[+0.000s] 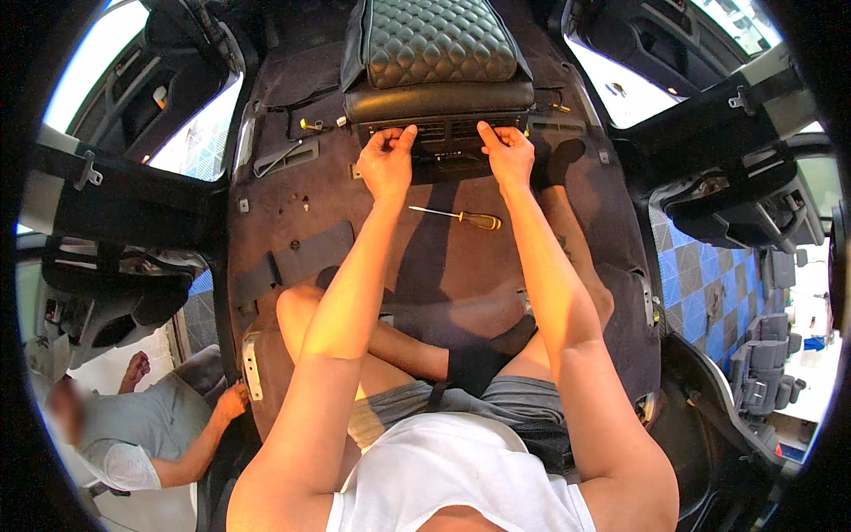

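Note:
My left hand (388, 163) and my right hand (509, 156) reach forward to the black air vent panel (446, 133) at the rear of a car's centre console. Each hand pinches an upper side of the panel between thumb and fingers, one at either end. Above the panel sits the console's padded armrest (439, 44), covered in diamond-quilted black material. A screwdriver (480, 220) with a yellow and black handle lies on the brown carpet (443, 266) between my forearms, its shaft pointing left. My fingers partly hide the panel's corners.
Loose wire connectors (310, 125) stick up left of the console, near a floor vent (288, 158). A dark flat mat piece (315, 251) lies on the carpet at left. Another person (151, 426) is at the left door opening, one hand on the sill.

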Motion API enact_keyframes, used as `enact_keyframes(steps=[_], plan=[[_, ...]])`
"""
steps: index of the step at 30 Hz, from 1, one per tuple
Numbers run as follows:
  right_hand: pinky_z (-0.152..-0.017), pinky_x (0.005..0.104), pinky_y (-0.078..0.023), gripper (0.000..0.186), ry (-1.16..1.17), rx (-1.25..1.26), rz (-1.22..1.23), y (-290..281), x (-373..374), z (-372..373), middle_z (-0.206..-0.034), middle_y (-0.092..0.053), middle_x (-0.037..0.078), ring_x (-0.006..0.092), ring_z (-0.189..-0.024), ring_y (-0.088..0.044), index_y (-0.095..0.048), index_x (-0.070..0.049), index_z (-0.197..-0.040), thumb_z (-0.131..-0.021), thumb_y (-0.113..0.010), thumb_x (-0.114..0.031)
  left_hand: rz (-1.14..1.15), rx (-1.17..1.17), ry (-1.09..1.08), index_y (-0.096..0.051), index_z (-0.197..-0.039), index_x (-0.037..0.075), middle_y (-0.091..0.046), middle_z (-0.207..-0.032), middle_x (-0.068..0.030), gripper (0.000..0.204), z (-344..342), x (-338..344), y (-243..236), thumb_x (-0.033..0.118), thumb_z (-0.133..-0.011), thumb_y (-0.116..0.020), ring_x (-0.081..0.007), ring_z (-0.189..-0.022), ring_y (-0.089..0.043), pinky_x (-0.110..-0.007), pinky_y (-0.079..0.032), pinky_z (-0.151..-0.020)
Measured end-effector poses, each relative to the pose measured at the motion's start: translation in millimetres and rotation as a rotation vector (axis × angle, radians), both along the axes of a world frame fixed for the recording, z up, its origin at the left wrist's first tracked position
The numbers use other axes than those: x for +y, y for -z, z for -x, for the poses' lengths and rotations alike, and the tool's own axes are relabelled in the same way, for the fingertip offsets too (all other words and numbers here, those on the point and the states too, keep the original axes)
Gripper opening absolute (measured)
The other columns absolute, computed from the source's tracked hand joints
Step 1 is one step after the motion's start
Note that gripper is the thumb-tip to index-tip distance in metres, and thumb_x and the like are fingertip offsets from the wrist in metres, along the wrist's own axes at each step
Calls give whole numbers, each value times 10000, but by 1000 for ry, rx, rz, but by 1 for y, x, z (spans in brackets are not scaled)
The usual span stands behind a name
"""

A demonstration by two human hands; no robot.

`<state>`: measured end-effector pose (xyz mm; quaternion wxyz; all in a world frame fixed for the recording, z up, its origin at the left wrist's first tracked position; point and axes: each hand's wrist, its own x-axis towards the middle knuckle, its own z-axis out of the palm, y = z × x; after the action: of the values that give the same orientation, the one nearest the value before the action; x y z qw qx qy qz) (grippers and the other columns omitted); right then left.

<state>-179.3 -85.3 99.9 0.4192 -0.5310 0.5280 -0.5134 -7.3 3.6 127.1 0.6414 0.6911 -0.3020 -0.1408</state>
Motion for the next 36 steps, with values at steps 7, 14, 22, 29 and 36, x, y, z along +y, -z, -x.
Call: enact_keyframes(steps=[7,14,22,29,36], plan=[[-651,283,-516,379,29,-53,10,1,5,-4,-793,-708,80,133,-681,-657,-697,42,-919,-816,-840,-293,40,52,-2,-748,-835,-3,-636,-662,20,300,-2,-3,8,265,-777,-868,-68,-618,-537,-249,-461,-614],[-693,308,-524,444,180,232,193,-7,18,-3,-812,-700,101,191,-708,-678,-680,20,-965,-780,-858,-343,-56,-71,-77,-730,-866,-11,-636,-650,6,390,14,4,-12,312,-717,-888,-86,-624,-565,-260,-482,-630],[-663,354,-536,428,218,316,243,-16,29,-14,-774,-691,114,235,-709,-689,-650,-22,-998,-777,-853,-327,-5,-113,-126,-719,-848,7,-640,-665,-6,413,19,0,-3,346,-701,-905,-91,-627,-555,-273,-481,-616],[-635,351,-518,417,168,462,339,-16,27,-9,-730,-664,84,215,-651,-658,-623,-26,-965,-793,-845,-334,47,-113,-110,-685,-824,19,-643,-656,-18,361,18,-3,8,292,-705,-887,-100,-576,-553,-280,-479,-573],[-635,336,-504,409,155,460,378,-15,25,-8,-660,-611,51,185,-614,-617,-627,-40,-958,-800,-840,-352,27,-149,-129,-676,-814,49,-621,-650,-20,355,18,-2,9,296,-679,-893,-111,-582,-553,-310,-484,-567]])
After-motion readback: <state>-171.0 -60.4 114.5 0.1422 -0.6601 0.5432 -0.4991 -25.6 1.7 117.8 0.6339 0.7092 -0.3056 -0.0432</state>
